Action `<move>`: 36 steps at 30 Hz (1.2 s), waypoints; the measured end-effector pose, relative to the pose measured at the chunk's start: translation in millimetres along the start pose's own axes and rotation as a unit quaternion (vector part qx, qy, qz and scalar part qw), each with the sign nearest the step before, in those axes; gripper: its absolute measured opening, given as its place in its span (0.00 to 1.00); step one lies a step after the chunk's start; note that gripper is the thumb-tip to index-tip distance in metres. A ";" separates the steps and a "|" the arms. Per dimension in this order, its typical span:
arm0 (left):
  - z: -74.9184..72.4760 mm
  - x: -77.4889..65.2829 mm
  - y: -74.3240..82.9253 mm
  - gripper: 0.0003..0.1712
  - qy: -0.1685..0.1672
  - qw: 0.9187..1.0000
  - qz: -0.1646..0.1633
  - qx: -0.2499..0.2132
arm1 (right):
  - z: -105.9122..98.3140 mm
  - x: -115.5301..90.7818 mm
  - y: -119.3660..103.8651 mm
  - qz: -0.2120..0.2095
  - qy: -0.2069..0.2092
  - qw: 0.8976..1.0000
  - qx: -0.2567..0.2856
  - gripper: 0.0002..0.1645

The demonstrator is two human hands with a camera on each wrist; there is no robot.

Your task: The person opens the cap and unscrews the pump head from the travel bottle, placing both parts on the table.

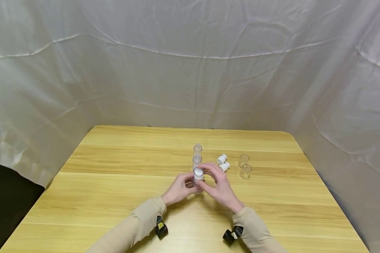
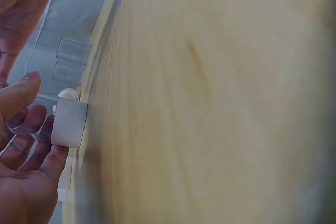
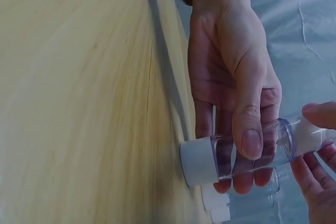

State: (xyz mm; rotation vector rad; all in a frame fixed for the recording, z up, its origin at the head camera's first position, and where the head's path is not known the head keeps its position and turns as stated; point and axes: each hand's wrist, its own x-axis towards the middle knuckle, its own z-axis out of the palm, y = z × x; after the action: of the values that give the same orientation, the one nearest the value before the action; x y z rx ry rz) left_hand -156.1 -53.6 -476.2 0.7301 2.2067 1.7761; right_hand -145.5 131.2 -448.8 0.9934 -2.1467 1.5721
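Note:
Near the middle of the table, my left hand (image 1: pixel 181 188) grips a clear bottle around its body. In the right wrist view this bottle has a white base (image 3: pixel 198 162), with the left hand's (image 3: pixel 231 72) thumb lying across the clear wall above it. My right hand (image 1: pixel 221 186) pinches the bottle's top end between thumb and fingers. Up there a white top piece (image 1: pixel 198 172) shows within a clear rim. In the left wrist view the white base (image 2: pixel 69 123) sits just below the left fingers (image 2: pixel 26 148), close over the table.
Behind the hands stand two more clear bottles (image 1: pixel 197 149). Two white pump heads (image 1: pixel 221 159) lie right of them. Farther right are two clear caps (image 1: pixel 245 171). The wooden table (image 1: pixel 114 168) is bordered by grey-white fabric curtains (image 1: pixel 190 80).

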 end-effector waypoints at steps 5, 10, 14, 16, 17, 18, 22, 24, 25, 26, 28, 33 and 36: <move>0.4 0.1 -0.5 0.21 0.002 1.000 -0.002 -0.004 | 0.8 0.9 -0.1 -0.004 0.002 1.000 -0.018 0.25; 0.4 -0.1 -0.8 0.21 0.004 1.000 0.000 0.001 | 1.3 0.3 1.4 0.003 0.001 1.000 -0.020 0.25; 0.6 0.0 -0.8 0.21 0.003 1.000 -0.001 0.006 | 1.4 0.1 0.7 0.006 0.001 1.000 -0.013 0.25; 0.7 0.0 -0.9 0.21 0.003 1.000 -0.002 0.006 | 1.3 0.6 -0.5 0.003 0.003 1.000 -0.003 0.25; 0.8 0.1 -0.7 0.21 0.003 1.000 -0.003 0.005 | 1.2 1.1 -1.1 0.000 0.005 1.000 0.004 0.24; 0.9 0.1 -0.6 0.21 0.003 1.000 -0.003 0.005 | 1.2 1.5 -1.8 -0.001 0.007 1.000 0.011 0.24; 0.7 -0.3 0.3 0.21 0.002 1.000 -0.007 0.003 | 2.1 2.9 -3.3 -0.014 0.022 0.999 0.044 0.25; 0.7 -0.5 1.3 0.21 0.004 1.000 -0.010 0.002 | 2.3 3.5 -4.5 -0.024 0.036 0.997 0.062 0.26; 0.8 -0.6 1.8 0.21 0.005 1.000 -0.012 0.003 | 2.3 4.0 -5.6 -0.033 0.045 0.996 0.069 0.27; 0.8 -0.7 2.1 0.21 0.006 1.000 -0.014 0.002 | 2.2 4.6 -7.0 -0.040 0.055 0.995 0.076 0.28; 0.6 -0.7 3.2 0.22 0.007 1.000 -0.019 0.002 | 1.6 5.6 -10.5 -0.054 0.075 0.991 0.092 0.29; 0.5 -0.4 5.3 0.25 0.003 1.000 -0.029 0.001 | -5.9 6.8 -18.8 -0.072 0.116 0.985 0.109 0.32; 0.8 -0.8 5.7 0.26 0.002 0.999 -0.032 -0.001 | -14.8 5.0 -19.3 -0.064 0.127 0.987 0.077 0.33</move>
State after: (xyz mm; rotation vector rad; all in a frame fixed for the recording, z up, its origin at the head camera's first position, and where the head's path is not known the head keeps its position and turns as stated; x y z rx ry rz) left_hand -153.6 -52.5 -471.1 0.6490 2.2050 1.7505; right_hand -138.2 140.0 -426.7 0.9024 -1.7796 1.7187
